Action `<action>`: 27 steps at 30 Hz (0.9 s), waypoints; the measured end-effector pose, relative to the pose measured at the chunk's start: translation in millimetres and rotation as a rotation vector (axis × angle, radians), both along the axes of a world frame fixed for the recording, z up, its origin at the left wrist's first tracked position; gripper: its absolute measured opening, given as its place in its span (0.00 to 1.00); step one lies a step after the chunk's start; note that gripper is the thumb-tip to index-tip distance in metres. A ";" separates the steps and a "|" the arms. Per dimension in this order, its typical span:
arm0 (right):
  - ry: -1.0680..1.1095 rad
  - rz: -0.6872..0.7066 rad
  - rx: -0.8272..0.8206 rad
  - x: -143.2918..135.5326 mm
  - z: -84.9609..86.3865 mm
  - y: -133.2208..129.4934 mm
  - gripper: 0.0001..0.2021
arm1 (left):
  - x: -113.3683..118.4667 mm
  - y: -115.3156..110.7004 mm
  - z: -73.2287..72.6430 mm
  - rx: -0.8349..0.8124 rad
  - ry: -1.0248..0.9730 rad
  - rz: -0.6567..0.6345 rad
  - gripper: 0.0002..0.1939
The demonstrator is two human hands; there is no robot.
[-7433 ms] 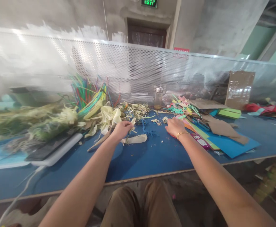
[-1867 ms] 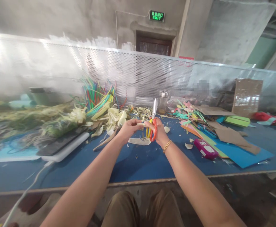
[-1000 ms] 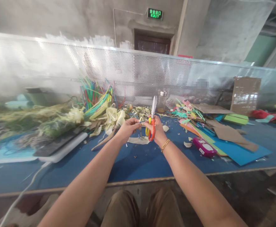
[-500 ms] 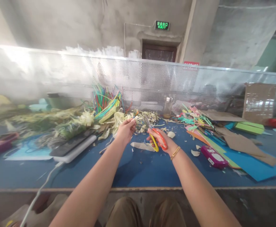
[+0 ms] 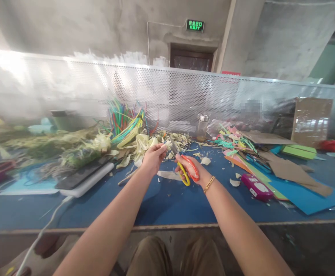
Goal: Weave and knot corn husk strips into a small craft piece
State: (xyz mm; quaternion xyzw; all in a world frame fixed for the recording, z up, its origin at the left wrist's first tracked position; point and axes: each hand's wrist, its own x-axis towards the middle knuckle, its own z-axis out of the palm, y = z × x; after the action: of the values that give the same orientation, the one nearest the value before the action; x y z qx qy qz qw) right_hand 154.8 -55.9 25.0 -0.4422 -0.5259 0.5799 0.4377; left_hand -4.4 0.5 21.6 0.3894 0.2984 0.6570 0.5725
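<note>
My right hand (image 5: 189,168) is closed around scissors (image 5: 194,173) with one red-orange and one yellow handle. Their blades point up and left, with the tips close to the fingers of my left hand (image 5: 155,156). Between its thumb and fingertips, that hand pinches a small pale piece, too small to name. Behind both hands lies a heap of pale yellow-green husk-like scraps (image 5: 181,141). A long pale strip (image 5: 170,175) rests flat on the blue table (image 5: 173,209) beneath them.
Bundled coloured pipe-cleaner-like stems (image 5: 127,124) and a lidded glass bottle (image 5: 202,128) stand near the perforated metal screen (image 5: 227,94). To the right are a purple box (image 5: 256,187), coloured sheets and cardboard (image 5: 299,174). Leftward, a white device (image 5: 87,182) trails a cable.
The scissors in my right hand have moved slightly left, their blades nearer my left fingertips. My left hand keeps its pinch. The whole view has shifted a little.
</note>
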 end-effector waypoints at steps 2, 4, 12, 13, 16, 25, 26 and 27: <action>0.005 -0.008 0.004 -0.3 0.6 -0.7 0.22 | 0.6 -0.6 0.2 -0.003 0.005 -0.001 0.17; 0.014 -0.015 0.014 -0.2 0.6 -0.7 0.22 | 1.0 -1.3 1.0 -0.010 0.006 0.001 0.16; 0.007 -0.046 0.044 -0.1 -1.9 2.1 0.22 | 0.9 -3.1 2.7 -0.015 -0.027 -0.020 0.16; 0.005 -0.046 0.044 -0.1 -2.2 2.3 0.22 | 0.9 -2.7 2.5 -0.012 -0.029 -0.022 0.17; 0.002 -0.056 0.056 -0.8 -2.5 2.0 0.23 | 1.1 -1.4 1.8 0.000 -0.021 -0.041 0.18; 0.061 -0.067 0.069 -4.5 -1.6 1.5 0.23 | -2.7 -1.5 4.5 -0.021 -0.073 0.041 0.20; 0.068 -0.071 0.072 -4.3 -1.2 1.7 0.24 | -3.6 -1.3 5.2 -0.012 -0.095 0.046 0.21; 0.074 -0.073 0.075 -3.9 -0.6 1.7 0.24 | -4.4 -0.9 5.8 0.004 -0.113 0.040 0.21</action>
State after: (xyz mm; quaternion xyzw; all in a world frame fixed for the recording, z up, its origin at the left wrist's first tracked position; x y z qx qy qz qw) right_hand 150.9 -54.3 24.4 -0.4226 -0.5143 0.5594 0.4941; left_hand -8.8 -0.4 27.5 0.3467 0.2722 0.6899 0.5742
